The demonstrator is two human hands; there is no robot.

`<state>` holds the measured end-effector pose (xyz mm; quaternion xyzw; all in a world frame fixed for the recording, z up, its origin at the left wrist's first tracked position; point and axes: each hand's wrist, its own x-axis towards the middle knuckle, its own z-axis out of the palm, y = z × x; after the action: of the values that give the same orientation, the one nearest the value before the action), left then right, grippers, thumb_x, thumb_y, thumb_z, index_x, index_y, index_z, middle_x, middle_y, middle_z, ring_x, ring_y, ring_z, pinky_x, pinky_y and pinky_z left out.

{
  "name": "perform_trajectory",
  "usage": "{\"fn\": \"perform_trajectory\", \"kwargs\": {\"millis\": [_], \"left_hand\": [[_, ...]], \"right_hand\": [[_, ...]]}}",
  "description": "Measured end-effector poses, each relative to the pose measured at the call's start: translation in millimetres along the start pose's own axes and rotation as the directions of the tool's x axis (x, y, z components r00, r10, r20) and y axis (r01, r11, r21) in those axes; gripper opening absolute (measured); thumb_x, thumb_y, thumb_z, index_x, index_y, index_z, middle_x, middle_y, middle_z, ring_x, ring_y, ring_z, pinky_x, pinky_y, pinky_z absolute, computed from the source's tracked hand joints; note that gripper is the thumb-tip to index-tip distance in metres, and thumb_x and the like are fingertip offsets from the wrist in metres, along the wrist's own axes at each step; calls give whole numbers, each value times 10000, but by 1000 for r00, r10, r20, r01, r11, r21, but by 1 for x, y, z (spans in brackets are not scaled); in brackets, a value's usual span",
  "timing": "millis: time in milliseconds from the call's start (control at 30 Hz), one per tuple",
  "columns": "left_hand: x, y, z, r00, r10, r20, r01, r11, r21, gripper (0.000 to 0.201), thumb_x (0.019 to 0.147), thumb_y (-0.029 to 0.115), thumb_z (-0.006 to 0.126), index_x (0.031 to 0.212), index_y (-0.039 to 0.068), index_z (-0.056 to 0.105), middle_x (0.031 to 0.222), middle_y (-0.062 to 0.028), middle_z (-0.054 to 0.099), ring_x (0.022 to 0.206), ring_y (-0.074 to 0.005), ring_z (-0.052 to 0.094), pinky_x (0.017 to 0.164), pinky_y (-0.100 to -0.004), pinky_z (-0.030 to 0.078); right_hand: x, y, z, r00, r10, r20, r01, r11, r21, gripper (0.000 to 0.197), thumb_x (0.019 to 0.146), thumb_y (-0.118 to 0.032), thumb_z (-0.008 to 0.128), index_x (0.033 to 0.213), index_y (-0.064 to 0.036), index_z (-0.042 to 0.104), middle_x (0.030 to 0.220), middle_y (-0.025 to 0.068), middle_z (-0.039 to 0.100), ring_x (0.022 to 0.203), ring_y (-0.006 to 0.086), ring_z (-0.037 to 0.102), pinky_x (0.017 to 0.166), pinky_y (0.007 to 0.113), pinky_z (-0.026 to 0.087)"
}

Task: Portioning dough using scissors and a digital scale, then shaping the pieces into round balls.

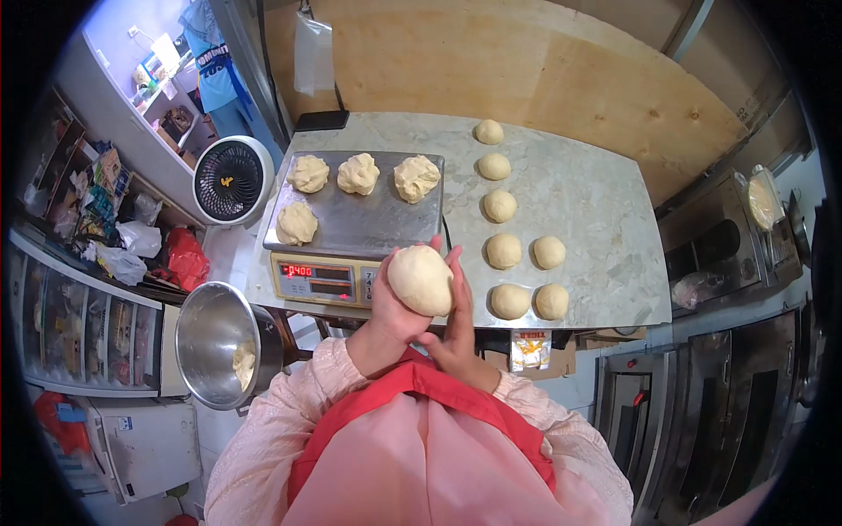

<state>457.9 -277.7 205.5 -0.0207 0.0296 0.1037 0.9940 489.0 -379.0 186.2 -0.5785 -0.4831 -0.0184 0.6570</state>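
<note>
A large, smooth dough ball [422, 280] is cupped between my two hands, just in front of the table's near edge. My left hand [388, 309] holds it from the left and below. Against its right side presses my right hand [460, 331], fingers pointing up along the dough. Behind and to the left, several rough dough lumps [359, 174] rest on the metal platform of a digital scale [351, 215] with a lit red display. Several rounded dough balls [503, 251] stand in two columns on the marble-patterned tabletop [596, 219], right of the scale.
A steel mixing bowl [195, 351] with a piece of dough [244, 365] inside stands at lower left. A round fan [232, 181] sits beyond it. A dark flat device [322, 120] lies at the table's far left corner. Metal ovens [728, 394] line the right side.
</note>
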Motion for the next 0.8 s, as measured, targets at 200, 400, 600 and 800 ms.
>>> {"fn": "perform_trajectory", "kwargs": {"millis": [200,400,600,800], "left_hand": [[2,9,5,998,9,-60,29,804,594,475,869,392,311,1173,41,408,1251,-107,396,1085,-212,440,928,-335,343],[-6,10,12,992,-66,-110,114,851,513,493,862,438,343,1222,104,386,1218,-111,426,1096,-224,428,900,-359,358],[-9,2,5,992,-32,125,4,976,219,398,826,275,407,1184,104,439,1290,-110,347,1187,-255,329,951,-409,309],[-3,-2,3,978,72,198,-133,941,312,346,809,274,422,1075,81,530,1344,-65,274,1234,-243,248,988,-375,256]], "right_hand": [[16,0,-7,886,456,-83,-380,817,434,766,687,-24,649,1298,-44,187,1206,125,363,1095,232,412,888,324,383],[40,-20,-41,841,516,165,-542,802,251,748,688,-81,650,1292,-32,212,1163,124,390,1081,220,412,907,331,354],[46,-34,-43,982,46,184,27,927,-373,798,738,-442,568,1277,19,201,1271,208,280,1185,289,285,964,386,234],[10,-25,-7,976,211,58,-219,931,294,779,815,-465,441,1298,48,110,1315,199,213,1206,269,255,973,349,219]]}}
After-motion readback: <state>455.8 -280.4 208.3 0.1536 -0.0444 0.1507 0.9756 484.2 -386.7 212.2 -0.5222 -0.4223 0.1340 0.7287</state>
